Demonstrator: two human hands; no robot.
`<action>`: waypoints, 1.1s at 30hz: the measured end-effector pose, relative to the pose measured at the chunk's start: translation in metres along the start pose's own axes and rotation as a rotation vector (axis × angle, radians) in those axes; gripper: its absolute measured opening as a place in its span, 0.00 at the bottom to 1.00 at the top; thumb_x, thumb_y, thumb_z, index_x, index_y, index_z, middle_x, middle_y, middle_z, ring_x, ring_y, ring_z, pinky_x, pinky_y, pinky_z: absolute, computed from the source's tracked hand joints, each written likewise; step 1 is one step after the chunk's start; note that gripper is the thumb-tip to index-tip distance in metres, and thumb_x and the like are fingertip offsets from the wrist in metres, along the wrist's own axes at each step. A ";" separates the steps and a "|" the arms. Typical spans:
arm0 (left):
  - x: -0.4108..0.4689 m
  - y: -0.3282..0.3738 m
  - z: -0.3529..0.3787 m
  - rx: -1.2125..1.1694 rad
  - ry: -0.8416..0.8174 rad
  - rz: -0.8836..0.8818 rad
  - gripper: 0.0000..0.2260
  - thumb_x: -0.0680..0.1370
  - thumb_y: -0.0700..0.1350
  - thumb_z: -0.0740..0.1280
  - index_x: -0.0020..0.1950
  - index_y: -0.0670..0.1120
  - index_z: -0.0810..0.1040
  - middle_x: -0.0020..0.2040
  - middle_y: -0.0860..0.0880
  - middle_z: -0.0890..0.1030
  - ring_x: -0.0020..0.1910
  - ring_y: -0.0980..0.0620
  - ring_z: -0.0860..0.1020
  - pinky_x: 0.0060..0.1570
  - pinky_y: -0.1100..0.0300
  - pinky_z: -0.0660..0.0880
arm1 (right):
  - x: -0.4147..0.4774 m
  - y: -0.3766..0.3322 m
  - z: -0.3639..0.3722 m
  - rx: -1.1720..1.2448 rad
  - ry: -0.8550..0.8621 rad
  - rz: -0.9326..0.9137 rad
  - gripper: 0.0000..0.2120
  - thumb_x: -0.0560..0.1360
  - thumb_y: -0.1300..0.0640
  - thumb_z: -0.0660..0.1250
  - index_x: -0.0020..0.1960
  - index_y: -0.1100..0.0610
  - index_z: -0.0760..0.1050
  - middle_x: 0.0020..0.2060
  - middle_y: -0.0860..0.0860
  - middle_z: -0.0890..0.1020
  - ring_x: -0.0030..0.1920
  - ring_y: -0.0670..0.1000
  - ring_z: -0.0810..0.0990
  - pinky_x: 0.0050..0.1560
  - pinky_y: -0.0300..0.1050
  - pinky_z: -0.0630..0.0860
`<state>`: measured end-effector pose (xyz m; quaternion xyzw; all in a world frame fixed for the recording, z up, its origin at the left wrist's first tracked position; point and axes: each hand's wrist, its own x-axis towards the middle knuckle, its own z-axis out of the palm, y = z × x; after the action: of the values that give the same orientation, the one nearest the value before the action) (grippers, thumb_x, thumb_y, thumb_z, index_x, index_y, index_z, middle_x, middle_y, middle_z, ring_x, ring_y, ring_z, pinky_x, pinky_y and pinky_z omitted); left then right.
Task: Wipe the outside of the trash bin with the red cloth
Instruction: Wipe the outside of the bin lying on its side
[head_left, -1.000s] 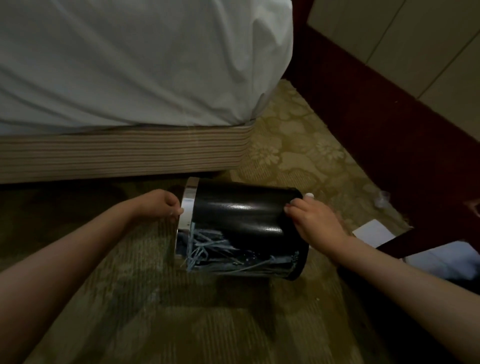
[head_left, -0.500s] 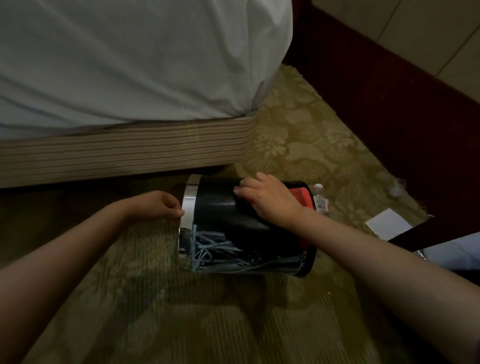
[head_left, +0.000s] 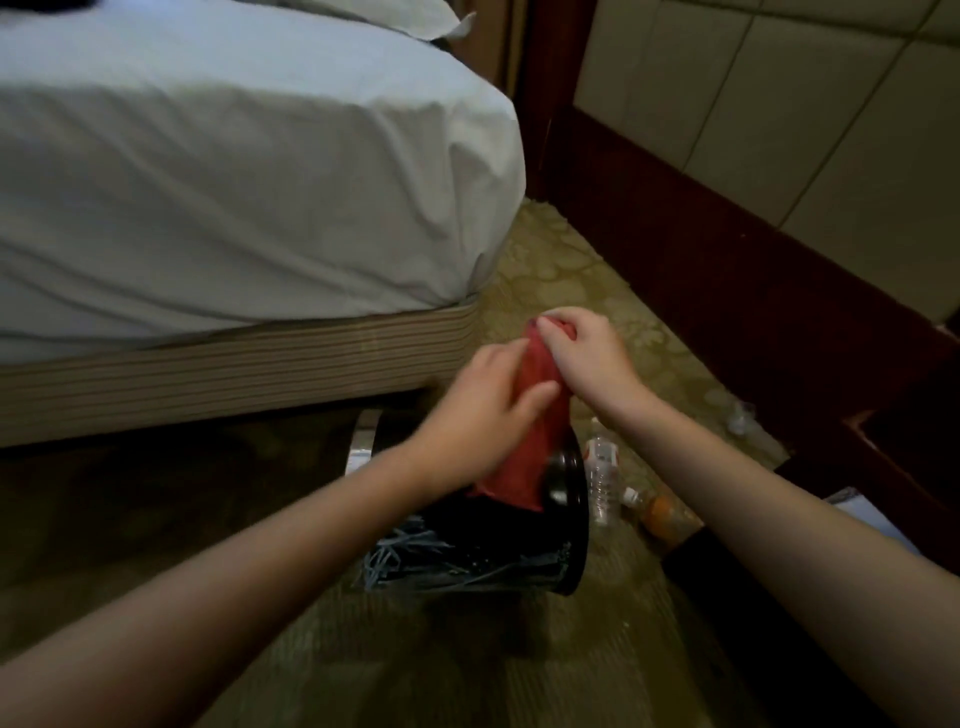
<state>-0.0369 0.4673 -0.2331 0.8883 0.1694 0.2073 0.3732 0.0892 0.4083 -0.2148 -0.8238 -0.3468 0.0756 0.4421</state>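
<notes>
Black trash bin (head_left: 569, 525) is lying on its side on the carpet (head_left: 467, 649) by the bed (head_left: 234, 182) corner, long axis running left-right, silver rim pointing left. Right hand (head_left: 587, 348) is pinching the red cloth (head_left: 524, 447) up top, left hand (head_left: 483, 410) is gripping its middle, and the cloth is hanging lengthwise over the bin.

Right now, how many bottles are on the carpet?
2: a clear plastic water bottle beside the black trash bin, an orange-filled bottle just right of it; others may be hidden.
</notes>
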 end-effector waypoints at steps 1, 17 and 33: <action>0.000 0.008 0.005 0.014 -0.028 0.001 0.30 0.76 0.55 0.63 0.74 0.44 0.58 0.68 0.44 0.67 0.67 0.49 0.66 0.69 0.55 0.62 | 0.000 -0.010 -0.001 0.153 -0.030 0.125 0.08 0.79 0.57 0.61 0.52 0.56 0.78 0.46 0.54 0.81 0.47 0.51 0.78 0.49 0.45 0.74; -0.007 0.033 -0.040 -0.923 0.201 -0.325 0.17 0.74 0.28 0.53 0.54 0.37 0.78 0.50 0.41 0.82 0.50 0.49 0.79 0.56 0.58 0.74 | -0.026 -0.047 -0.042 0.283 -0.208 0.166 0.25 0.75 0.42 0.64 0.67 0.53 0.66 0.52 0.57 0.79 0.44 0.52 0.82 0.40 0.49 0.80; -0.015 0.002 -0.062 -0.986 0.154 -0.635 0.06 0.77 0.33 0.61 0.48 0.38 0.77 0.39 0.42 0.81 0.32 0.51 0.80 0.41 0.56 0.78 | -0.038 -0.034 -0.017 0.566 -0.232 0.160 0.15 0.73 0.73 0.62 0.55 0.58 0.70 0.41 0.52 0.76 0.34 0.47 0.73 0.28 0.38 0.71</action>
<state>-0.0803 0.4964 -0.1958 0.4984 0.3373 0.2035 0.7723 0.0503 0.3852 -0.1849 -0.6787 -0.2941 0.2972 0.6038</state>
